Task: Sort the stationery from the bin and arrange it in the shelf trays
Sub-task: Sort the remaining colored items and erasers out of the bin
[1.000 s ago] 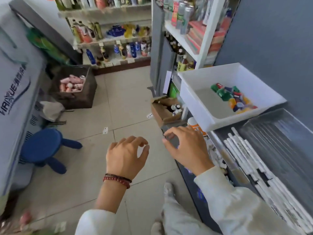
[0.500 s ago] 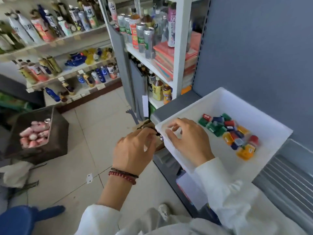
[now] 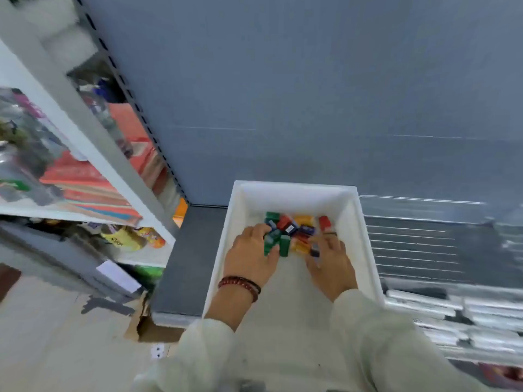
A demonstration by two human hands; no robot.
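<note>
A grey back panel (image 3: 283, 94) rises behind the dark shelf (image 3: 184, 264), where the white bin (image 3: 294, 199) reaches the front edge. Our left hand (image 3: 249, 254) curls round green blocks (image 3: 284, 246) in the coloured pile (image 3: 301, 229). We cannot tell whether our right hand (image 3: 331, 258) grips anything. Grabbing several at once, we risk dropping some.

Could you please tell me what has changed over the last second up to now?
Both hands moved forward from the bin's near rim into the white bin. The left hand now grips a green box in the pile of coloured boxes; the right hand touches the pile, grip unclear. The bin stays on the grey shelf, the pile at its far end.
</note>
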